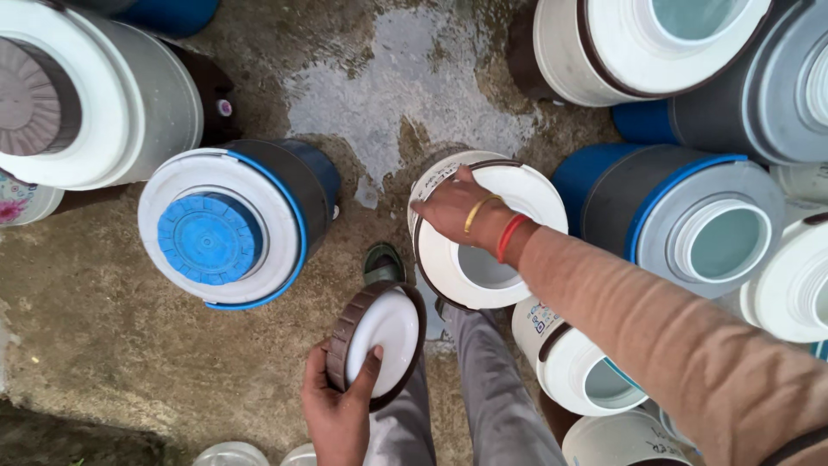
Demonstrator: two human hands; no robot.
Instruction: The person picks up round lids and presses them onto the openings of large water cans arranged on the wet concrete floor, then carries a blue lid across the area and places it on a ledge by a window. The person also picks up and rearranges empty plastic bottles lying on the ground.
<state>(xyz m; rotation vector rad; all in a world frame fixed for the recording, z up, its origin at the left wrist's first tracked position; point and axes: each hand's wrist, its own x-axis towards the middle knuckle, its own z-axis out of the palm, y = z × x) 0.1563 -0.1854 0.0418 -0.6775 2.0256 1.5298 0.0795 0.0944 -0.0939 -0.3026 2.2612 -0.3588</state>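
View from above: the left hand (338, 414), its grip clamped on the rim of a brown-edged white lid (379, 341), holds it just below-left of the open white jug (483, 229), whose rim the right hand (453, 210) clasps, over wet floor (405, 78).

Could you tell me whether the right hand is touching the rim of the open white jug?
Touching: the head view shows the right hand resting on the white jug's rim.

Smooth plastic lid (385, 332); rough wet concrete floor (405, 78).
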